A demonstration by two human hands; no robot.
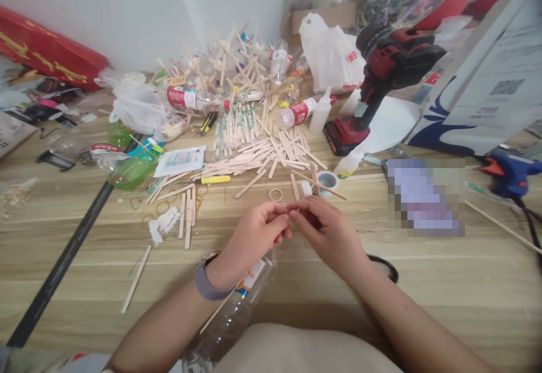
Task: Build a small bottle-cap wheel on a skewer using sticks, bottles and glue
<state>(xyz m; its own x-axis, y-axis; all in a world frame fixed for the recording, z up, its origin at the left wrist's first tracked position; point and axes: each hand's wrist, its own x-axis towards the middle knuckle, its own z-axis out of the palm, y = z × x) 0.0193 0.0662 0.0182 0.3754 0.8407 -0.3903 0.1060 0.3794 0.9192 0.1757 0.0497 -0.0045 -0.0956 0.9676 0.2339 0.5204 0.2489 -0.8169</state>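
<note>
My left hand point(265, 225) and my right hand point(326, 231) meet over the table in front of me. Both are closed in a pinch, fingertips almost touching, around something thin and tiny that I cannot make out. Just beyond the fingers lie a rubber-band-like ring point(275, 194), a small white cap-like piece point(306, 189) and a grey tape roll point(328, 181). Below my left wrist a clear plastic bottle point(231, 322) lies tilted against my body, and a thin wooden stick point(218, 312) runs alongside it.
Wooden craft sticks point(262, 156) are heaped ahead, with a yellow-handled tool point(215, 179) beside them. A red cordless drill point(375, 85) stands to the right, near a phone-like blurred object point(425, 198) and a blue glue gun point(514, 172). Green bottles point(138, 167) lie at left.
</note>
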